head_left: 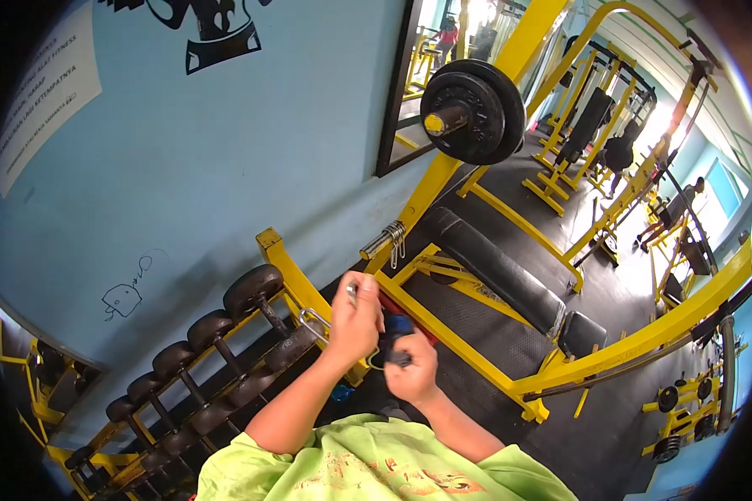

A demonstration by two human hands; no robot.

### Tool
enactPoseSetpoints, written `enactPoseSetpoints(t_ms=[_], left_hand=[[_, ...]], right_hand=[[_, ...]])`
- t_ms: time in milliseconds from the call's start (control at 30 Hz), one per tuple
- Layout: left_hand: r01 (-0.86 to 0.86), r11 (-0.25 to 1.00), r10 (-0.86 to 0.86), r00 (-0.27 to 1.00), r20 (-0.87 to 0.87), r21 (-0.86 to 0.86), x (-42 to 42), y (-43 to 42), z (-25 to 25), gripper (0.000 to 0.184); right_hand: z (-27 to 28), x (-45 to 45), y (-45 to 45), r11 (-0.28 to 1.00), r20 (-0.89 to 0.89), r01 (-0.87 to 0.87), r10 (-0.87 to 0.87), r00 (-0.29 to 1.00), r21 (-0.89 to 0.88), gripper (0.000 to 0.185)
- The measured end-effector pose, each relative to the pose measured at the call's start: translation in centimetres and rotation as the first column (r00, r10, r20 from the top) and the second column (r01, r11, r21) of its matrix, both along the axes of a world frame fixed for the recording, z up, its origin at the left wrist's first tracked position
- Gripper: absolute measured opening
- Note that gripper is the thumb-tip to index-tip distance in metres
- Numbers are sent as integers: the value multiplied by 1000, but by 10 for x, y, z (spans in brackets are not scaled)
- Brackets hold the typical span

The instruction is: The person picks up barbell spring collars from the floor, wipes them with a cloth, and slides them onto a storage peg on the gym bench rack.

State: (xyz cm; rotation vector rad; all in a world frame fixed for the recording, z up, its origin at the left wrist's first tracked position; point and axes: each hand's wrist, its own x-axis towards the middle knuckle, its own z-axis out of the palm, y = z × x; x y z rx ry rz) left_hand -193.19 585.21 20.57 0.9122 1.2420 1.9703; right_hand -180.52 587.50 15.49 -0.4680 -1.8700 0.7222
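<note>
Left hand (357,323) up front, the higher of the two, forearm angling in from the lower left, wrist nearly in line with it. Fingers curl in, thumb lies along the top, and the grip is firm round a metal clip (312,314). Right hand (414,367) just beside and a little lower, nearer the body: forearm slanting in from the lower right, elbow bent, knuckles folded round a dark piece (399,359). It's grasped, yes, though what it is I can't tell with so much of it covered. Both elbows sit out by the lime-green shirt (376,459), hands close together in front of the chest.

Now the clip: shiny bent wire, silvery, a rounded loop poking out on the dumbbell side of the left hand, a bright end showing up by the thumb, its middle hidden in the fist. A thin curved line shows by the dark piece, too blurred to place. Beyond the hands, more silvery clips (398,239) hang on a yellow peg (377,248); dumbbells (254,289) line the rack to the left, and a black bench (501,271) slants away to the right.
</note>
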Motion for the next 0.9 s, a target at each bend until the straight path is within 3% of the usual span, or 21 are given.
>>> enactPoseSetpoints(t_ms=[33,67,100,133,167,200,233,267,333,400,433,467,533,600,633,667,700,733,800,833,900], left_hand=[[-63,998,54,957,-285,-22,6,4,-5,26],[-132,991,96,835,-541,-26,12,6,-9,27],[-45,978,-91,788,-609,-205,11,-1,9,30],[-45,978,-90,788,-609,-203,8,2,4,30],[-16,980,-66,916,-395,-199,3,10,-4,31],[11,982,-41,987,-154,-190,-1,15,-4,32],[-18,991,34,992,118,-132,-3,14,9,37],[-77,988,117,938,327,-131,-11,20,2,41],[-148,980,195,815,546,-129,-16,21,7,43],[-206,975,216,803,555,-81,-11,22,5,42],[-275,961,244,784,571,-32,-9,22,4,40],[-274,961,240,785,571,-27,-7,23,2,40],[-412,894,320,861,395,175,-4,22,-2,35],[-418,885,336,878,341,204,5,21,-4,29],[-416,870,361,903,232,266,8,20,-5,26],[-405,854,387,914,121,328,10,20,-7,23],[-376,826,359,925,123,419,10,19,-6,19],[-374,830,358,926,120,414,8,17,-2,19],[-412,831,386,911,145,375,0,13,11,23],[-409,842,382,913,147,352,-6,10,12,23],[-441,846,384,894,230,300,-21,8,0,22]], right_hand=[[3,0,-1,999,185,-31,27,982,17,17],[8,-5,-4,999,218,-40,36,975,13,19],[8,-4,-7,996,190,-77,68,979,37,21],[8,-4,-6,991,156,-114,103,982,67,23],[8,-3,-6,990,154,-117,105,982,74,23],[7,1,-7,986,36,8,-14,999,167,23],[6,4,-7,961,-91,143,-125,988,238,23],[8,2,1,972,-219,98,-50,974,211,22],[10,6,2,933,-151,217,-180,972,287,21],[10,7,-6,898,69,257,-300,952,358,25],[-3,5,-7,929,118,274,-310,943,249,33],[-6,4,-7,918,199,299,-354,914,259,36],[-4,-2,-18,977,246,200,-176,953,-79,38],[-9,-9,-16,980,217,167,-140,966,-110,35],[0,-13,-12,860,-23,-94,95,995,-502,34],[8,-16,-10,555,-331,-392,212,920,-734,33],[15,-16,-11,454,-392,-434,190,900,-778,29],[12,-17,-12,450,-394,-434,185,900,-781,29],[2,-19,-12,874,6,-191,216,976,-448,31],[-3,-21,-8,984,131,-60,83,988,-165,32],[-10,-11,-3,998,185,-23,32,982,-51,31]])
